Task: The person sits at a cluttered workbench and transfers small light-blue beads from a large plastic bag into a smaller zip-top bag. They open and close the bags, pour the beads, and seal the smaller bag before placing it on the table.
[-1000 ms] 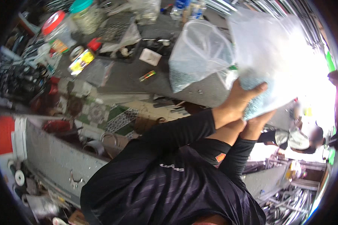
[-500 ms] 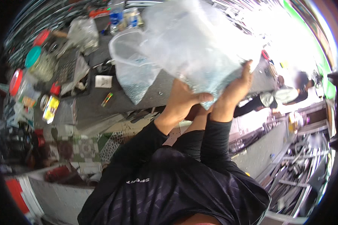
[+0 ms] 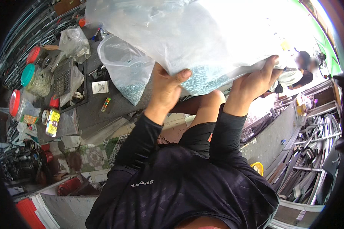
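Note:
Both hands hold up a big translucent plastic bag (image 3: 172, 38), its lower part filled with small blue-silver pieces that look like screws (image 3: 206, 78). My left hand (image 3: 166, 89) grips the bag's lower left side, thumb in front and the other fingers hidden behind. On the other side my right hand (image 3: 256, 82) grips the lower right edge, its thumb and fingers raised along the plastic. Beside my left hand, a second translucent bag (image 3: 120, 57) with similar pieces rests on the dark table. Glare washes out the held bag's upper right.
Along the table's left lie a calculator (image 3: 63, 78), a jar with a teal lid (image 3: 38, 82), red-lidded jars, a crumpled clear bag (image 3: 74, 42), a small white box (image 3: 100, 87) and a yellow packet (image 3: 52, 123). Metal profiles (image 3: 309, 160) fill racks at right. A person (image 3: 290, 78) is beyond them.
The held bag has swung left and now hangs wider. My hands have moved apart, the left one leftward and the right one rightward. The head view has shifted slightly.

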Action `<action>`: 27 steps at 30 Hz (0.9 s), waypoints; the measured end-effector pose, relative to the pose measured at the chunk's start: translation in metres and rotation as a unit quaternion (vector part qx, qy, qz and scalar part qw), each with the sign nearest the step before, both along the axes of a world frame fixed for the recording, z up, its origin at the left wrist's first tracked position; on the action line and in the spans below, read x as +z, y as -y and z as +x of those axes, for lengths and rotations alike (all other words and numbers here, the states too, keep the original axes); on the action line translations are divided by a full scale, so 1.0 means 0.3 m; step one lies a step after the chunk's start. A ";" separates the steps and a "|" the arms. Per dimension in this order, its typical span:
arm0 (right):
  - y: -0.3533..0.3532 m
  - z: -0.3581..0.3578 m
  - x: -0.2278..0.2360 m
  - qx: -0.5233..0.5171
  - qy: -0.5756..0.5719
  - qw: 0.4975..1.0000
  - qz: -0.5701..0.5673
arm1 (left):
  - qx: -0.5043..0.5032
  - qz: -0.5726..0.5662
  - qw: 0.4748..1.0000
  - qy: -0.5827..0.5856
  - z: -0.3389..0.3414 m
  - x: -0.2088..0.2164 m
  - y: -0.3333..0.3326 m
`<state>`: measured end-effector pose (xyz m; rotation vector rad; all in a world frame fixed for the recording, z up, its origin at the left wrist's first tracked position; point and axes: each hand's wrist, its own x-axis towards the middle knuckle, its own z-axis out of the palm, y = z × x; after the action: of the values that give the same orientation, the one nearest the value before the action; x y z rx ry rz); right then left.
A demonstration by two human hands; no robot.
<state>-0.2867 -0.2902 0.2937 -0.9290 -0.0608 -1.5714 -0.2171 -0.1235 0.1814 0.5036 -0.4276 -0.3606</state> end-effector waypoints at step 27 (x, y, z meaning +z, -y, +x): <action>-0.012 0.309 0.354 0.063 -0.074 0.984 -0.151 | -0.121 -0.199 0.965 -0.122 0.062 0.096 0.186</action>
<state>-0.1939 -0.2865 0.4000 -1.2535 -0.2541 -1.3935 -0.1986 -0.1793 0.2103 0.0103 -0.3110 -0.5512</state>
